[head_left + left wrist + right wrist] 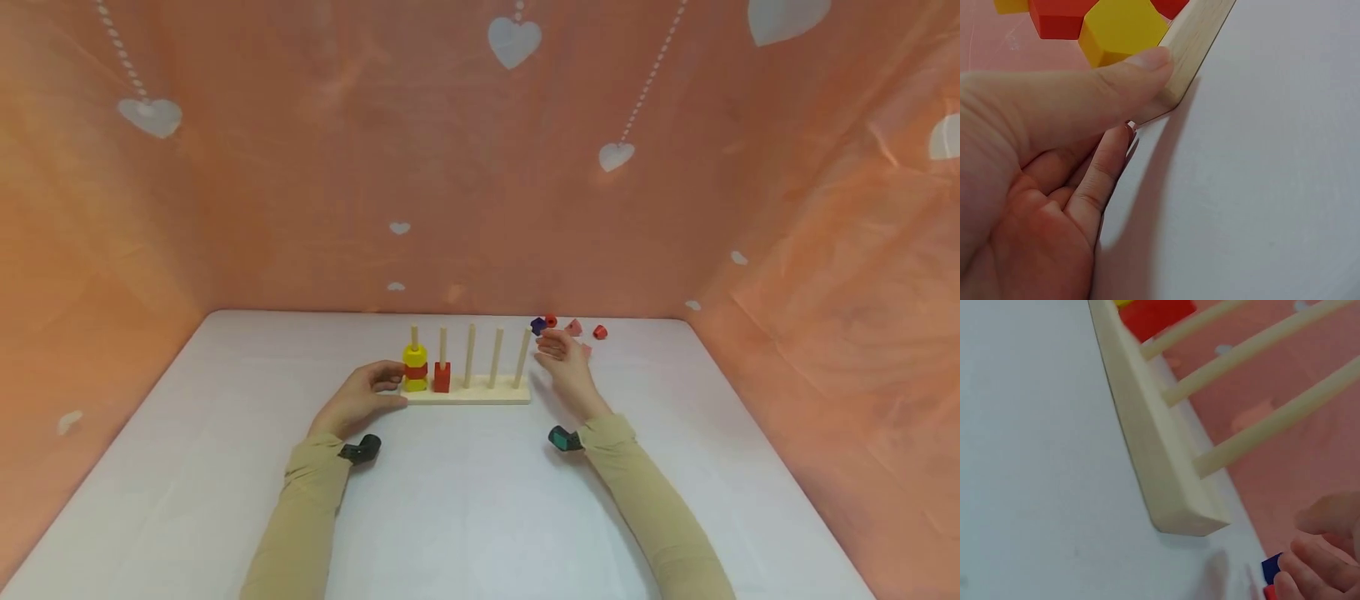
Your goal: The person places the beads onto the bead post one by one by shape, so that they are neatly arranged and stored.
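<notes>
Okay, left hand [358, 395] pinches left end of pale wooden five-peg rack [468, 399], white desk [465, 508] stretching wide in front; right hand [567, 375], fingers relaxed, partly hides small pink block [587, 351] near far edge.

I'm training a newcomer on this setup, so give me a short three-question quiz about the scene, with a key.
1. How many upright round wooden pegs stand on the pale wooden rack?

2. True or false: the bare right hand is gripping the rack.

3. On the leftmost peg, which colour sits between the yellow many-sided pieces? (a) blue (b) red (c) pink

Key: 1. Five. 2. False; only the bare left hand touches it. 3. b.
</notes>
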Action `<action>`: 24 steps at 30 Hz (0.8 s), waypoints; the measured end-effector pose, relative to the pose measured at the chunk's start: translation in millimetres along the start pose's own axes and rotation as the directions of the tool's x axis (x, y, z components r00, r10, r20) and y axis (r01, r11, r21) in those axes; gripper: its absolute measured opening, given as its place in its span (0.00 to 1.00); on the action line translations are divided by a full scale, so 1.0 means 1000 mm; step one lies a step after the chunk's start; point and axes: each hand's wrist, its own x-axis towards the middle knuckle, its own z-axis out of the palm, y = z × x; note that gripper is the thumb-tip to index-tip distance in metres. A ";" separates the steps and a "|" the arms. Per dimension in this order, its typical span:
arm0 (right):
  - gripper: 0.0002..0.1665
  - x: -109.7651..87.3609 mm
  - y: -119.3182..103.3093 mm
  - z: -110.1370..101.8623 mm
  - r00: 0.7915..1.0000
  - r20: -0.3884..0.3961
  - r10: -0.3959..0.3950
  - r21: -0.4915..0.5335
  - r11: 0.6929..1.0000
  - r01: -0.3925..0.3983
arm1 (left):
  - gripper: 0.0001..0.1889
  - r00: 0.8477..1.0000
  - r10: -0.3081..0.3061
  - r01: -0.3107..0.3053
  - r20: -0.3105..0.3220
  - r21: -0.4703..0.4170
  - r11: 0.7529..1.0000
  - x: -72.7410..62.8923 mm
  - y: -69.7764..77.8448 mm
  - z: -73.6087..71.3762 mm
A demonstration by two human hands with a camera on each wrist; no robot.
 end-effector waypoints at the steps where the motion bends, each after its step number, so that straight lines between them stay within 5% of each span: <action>1: 0.27 0.002 0.003 0.001 1.000 -0.004 0.018 -0.012 1.000 -0.018 | 0.33 1.000 0.003 -0.003 0.002 0.006 1.000 0.000 0.000 0.001; 8: 0.29 0.018 0.021 -0.002 0.995 -0.061 0.082 -0.099 0.991 -0.088 | 0.34 1.000 0.011 -0.011 0.011 0.015 1.000 0.002 0.000 0.002; 24: 0.29 0.042 0.030 -0.005 0.994 -0.094 -0.059 -0.221 0.974 0.037 | 0.32 1.000 0.024 -0.024 0.002 -0.005 1.000 0.001 0.000 0.001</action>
